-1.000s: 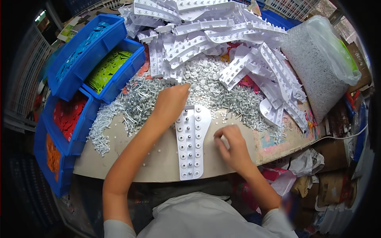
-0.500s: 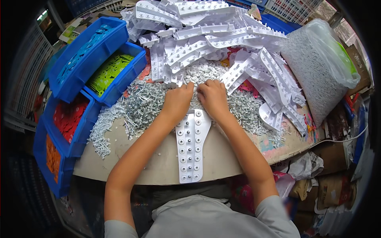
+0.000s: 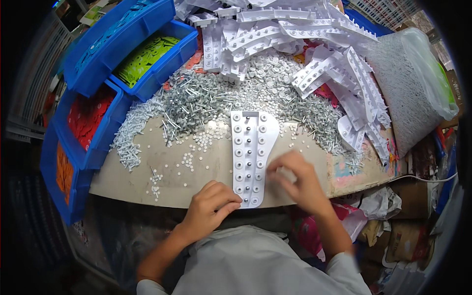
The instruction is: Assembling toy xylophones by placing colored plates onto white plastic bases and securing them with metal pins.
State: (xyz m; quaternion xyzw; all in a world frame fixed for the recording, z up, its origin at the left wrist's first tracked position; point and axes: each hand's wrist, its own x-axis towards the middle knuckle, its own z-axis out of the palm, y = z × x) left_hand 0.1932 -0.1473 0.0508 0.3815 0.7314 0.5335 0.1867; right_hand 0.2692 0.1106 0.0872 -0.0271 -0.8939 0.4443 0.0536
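From the far heap of caps (image 3: 268,73), the narrowed left hand (image 3: 211,204) and blurred right hand (image 3: 302,179) (grip cannot be told) have been brought to the white panel (image 3: 253,157) on the near tabletop (image 3: 132,184), where work seems centred.

Tabletop (image 3: 216,164) is evenly bright from where I stand; exact source unclear. White moulded plate (image 3: 248,157) is crisp, with small glints on its metal pins (image 3: 248,152). Right hand (image 3: 300,179) is motion-smeared, left hand (image 3: 211,201) sharper. Below the table it's murky. Fisheye bows the front edge; corners go black.
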